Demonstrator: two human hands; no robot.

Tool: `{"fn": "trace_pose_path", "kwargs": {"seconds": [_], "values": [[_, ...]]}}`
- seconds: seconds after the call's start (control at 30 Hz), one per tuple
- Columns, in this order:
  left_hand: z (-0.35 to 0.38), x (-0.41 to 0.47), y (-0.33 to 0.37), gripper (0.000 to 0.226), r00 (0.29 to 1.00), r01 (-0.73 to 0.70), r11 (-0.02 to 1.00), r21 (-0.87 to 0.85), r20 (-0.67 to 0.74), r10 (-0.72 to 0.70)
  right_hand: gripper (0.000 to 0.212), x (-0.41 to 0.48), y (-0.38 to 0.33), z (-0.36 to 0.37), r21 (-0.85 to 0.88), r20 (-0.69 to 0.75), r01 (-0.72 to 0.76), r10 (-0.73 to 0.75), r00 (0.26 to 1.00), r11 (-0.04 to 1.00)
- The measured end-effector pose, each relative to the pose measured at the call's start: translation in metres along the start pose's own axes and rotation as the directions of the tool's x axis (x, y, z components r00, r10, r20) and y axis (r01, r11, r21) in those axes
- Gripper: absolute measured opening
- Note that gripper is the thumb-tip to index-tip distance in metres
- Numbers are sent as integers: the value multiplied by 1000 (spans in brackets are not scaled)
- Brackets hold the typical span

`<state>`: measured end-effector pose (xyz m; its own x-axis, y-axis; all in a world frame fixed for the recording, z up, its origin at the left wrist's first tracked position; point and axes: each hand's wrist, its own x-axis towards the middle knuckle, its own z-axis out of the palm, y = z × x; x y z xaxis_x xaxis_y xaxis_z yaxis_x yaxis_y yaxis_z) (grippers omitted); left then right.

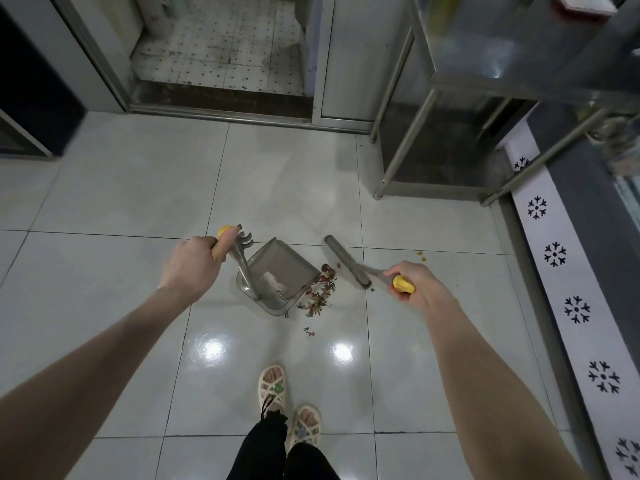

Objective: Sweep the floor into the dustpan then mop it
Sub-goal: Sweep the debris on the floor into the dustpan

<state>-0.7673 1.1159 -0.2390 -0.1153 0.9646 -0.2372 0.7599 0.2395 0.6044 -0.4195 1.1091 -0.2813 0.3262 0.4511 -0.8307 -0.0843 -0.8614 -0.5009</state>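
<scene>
Dustpan (280,271) is sitting on the pale tiled floor (121,188) ahead of the person, its open mouth facing a pile of reddish debris (320,292) that is lying right at its lip. Pale scraps (273,280) are lying inside the pan. The left hand (194,263) is gripping the dustpan handle (242,261) near its yellow cap, fingers (227,239) curled round it, and is holding the handle tilted. The right hand (414,284) is gripping the broom handle (403,284) at its yellow grip, fingers wrapped closed round it. The broom head (346,261) is lying at a slant on the floor just right of the pile, so the debris is sitting between broom and pan; whether the bristles are touching the pile cannot be told. A few stray bits (309,332) are lying nearer the person, apart from the pile, and small yellow specks (420,256) are lying beyond the right hand. Two sandalled feet (273,386) are standing at the bottom of the view. A steel-framed surface (485,81) is standing at the upper right, a doorway (221,98) into a spotted-tile room is opening ahead, and a white strip with black marks (554,254) is running along the right edge.
</scene>
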Motion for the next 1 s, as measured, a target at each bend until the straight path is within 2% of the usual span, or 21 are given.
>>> {"fn": "trace_pose_path", "kwargs": {"seconds": [0.13,0.23,0.4,0.63,0.77,1.0], "values": [[3,-12,-4,65,999,-2,1000,-5,-33,2,12,12,4,2,-68,-19,36,-37,999,997],[6,-19,-9,69,998,0,1000,5,-57,0,15,26,12,9,-66,-10,42,-43,999,997],[7,-32,-23,61,999,-10,999,35,-53,12,15,33,39,28,-67,54,-54,58,997,996],[-7,-44,-48,60,1000,-26,999,23,-2,26,18,4,74,56,-187,104,-99,120,987,977],[-22,-52,-72,60,998,-48,999,13,37,48,12,-16,92,76,-229,93,-105,129,987,968],[-68,-70,-133,62,991,-105,994,28,85,102,7,-69,158,139,-216,62,-141,158,985,966]]}}
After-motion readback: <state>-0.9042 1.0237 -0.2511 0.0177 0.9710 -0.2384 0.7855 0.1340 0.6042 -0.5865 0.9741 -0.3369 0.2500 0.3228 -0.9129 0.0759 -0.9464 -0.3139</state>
